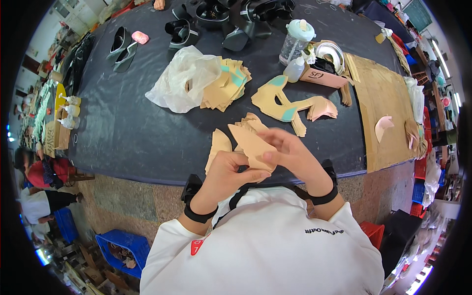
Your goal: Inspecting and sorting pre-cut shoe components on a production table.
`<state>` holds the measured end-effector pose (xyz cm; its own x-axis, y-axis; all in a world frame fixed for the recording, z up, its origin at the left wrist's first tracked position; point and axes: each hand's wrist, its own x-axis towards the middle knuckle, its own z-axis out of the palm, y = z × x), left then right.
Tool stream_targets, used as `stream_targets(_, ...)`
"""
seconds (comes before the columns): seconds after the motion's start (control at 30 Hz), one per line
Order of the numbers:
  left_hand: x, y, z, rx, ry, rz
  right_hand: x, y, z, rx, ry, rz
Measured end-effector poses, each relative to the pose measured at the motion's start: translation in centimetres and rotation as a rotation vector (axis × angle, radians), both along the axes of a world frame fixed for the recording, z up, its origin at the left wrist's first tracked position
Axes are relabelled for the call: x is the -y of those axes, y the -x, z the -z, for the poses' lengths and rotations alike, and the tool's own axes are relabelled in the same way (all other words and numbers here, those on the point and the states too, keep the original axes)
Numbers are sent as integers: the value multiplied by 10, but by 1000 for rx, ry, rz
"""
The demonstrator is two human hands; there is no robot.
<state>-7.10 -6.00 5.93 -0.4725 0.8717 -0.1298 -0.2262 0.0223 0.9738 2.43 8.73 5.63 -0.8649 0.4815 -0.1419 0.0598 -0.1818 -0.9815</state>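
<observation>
Close to the table's near edge, both of my hands are on a thin tan cut piece (250,141), like a shoe-upper part. My left hand (222,178) pinches its lower end between thumb and fingers. At its right edge my right hand (291,150) has thumb and fingers closed on it. Behind the held piece, more tan pieces (251,119) show in a fanned bunch; whether they are held or lie on the table I cannot tell. Another tan piece (220,143) lies just left of it. Farther right are curved tan pieces (268,101) with teal patches and a pink-tinged stack (322,108).
A white plastic bag (179,83) partly covers a tan stack (228,86). At the back right stand a clear jug (293,43), a squeeze bottle (294,70) and a pink box (322,78), beside a cardboard sheet (381,98). Black shoes (211,14) sit along the far side.
</observation>
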Motion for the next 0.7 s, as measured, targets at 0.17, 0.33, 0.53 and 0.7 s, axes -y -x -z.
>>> stream_targets(0.17, 6, 9, 16, 95, 66, 31, -2, -3, -5, -48, 680, -151)
stream_targets(0.33, 5, 5, 15, 140, -155, 14, 3, 3, -2, 162, 870, -178)
stream_targets(0.53, 2, 6, 14, 87, 6, -56, -8, -1, -15, -81, -702, 38)
stream_targets(0.7, 1, 13, -2, -44, 123, 23, -12, -5, -31, -149, -817, -327)
